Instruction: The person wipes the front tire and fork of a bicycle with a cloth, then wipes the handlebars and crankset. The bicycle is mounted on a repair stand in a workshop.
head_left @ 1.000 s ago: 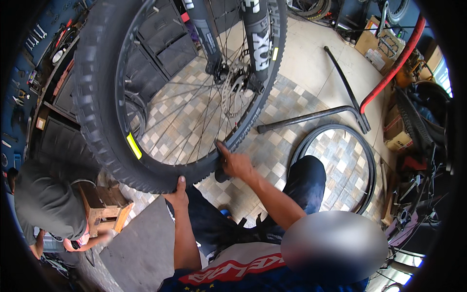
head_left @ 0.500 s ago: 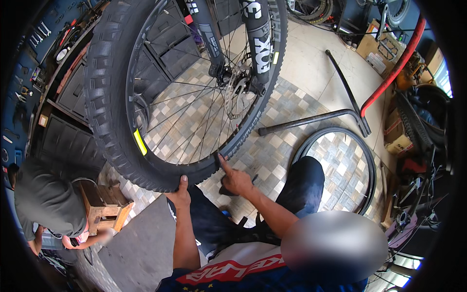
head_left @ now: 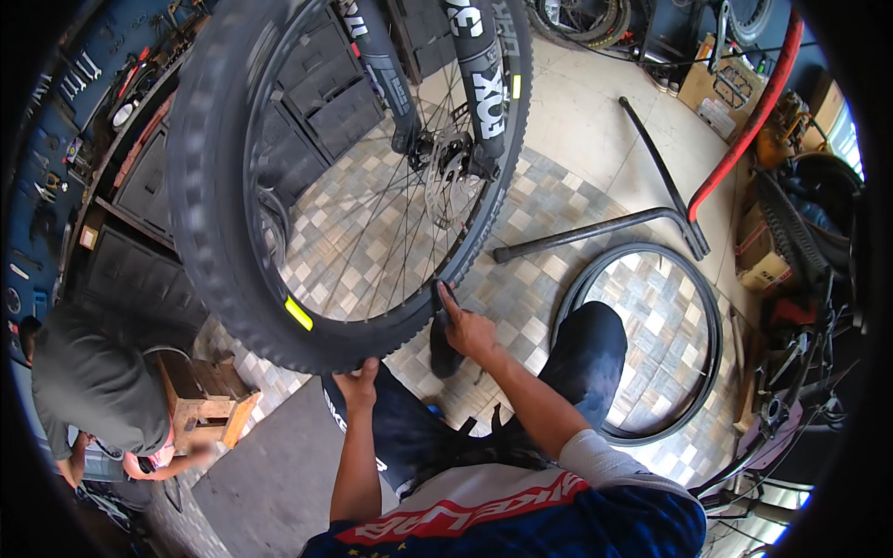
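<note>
A big knobby bicycle wheel (head_left: 223,232) with a black tyre, thin spokes and a brake disc (head_left: 451,181) hangs in a dark suspension fork (head_left: 479,84) right in front of me. My left hand (head_left: 358,386) grips the bottom of the tyre from below. My right hand (head_left: 465,325) rests against the tyre's lower right edge, forefinger stretched up along the rim, with a dark object under the palm that I cannot make out.
A loose black tyre (head_left: 651,344) lies flat on the chequered floor at my right knee. A red and black work stand (head_left: 651,214) stands behind it. Another person sits at lower left beside a small wooden stool (head_left: 209,395). Dark cabinets (head_left: 139,186) line the left.
The wheel has shifted a little right and nearer. My right hand stays at the lower right rim, forefinger still pointing up. My left hand keeps its hold below.
</note>
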A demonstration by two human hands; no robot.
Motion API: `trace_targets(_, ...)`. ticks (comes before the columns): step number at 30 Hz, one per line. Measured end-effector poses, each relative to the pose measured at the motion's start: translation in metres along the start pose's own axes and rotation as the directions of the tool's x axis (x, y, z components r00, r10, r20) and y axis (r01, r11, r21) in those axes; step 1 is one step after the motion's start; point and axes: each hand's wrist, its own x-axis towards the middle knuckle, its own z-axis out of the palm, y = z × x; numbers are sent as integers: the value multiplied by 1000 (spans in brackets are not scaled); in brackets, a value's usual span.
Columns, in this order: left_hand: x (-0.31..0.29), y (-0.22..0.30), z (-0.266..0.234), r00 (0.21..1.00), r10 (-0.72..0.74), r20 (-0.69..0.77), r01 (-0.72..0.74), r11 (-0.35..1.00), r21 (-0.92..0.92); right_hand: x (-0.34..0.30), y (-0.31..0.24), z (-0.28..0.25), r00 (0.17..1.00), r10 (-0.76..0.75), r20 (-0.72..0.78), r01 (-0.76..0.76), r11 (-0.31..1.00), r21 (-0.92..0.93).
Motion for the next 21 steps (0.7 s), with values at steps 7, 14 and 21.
trace_targets(7, 30, 29, -4, 937, -150, -315, 172, 984, 45, 75, 20, -26, 981, -120, 154, 139, 983, -119)
trace_targets(14, 31, 23, 16, 886, -213, -412, 200, 977, -74, 48, 17, -17, 978, 36, 207, -38, 999, 6)
trace_targets(21, 35, 18, 10, 947, -174, -270, 143, 981, -132, 80, 26, -28, 998, -70, 1, 69, 975, -211)
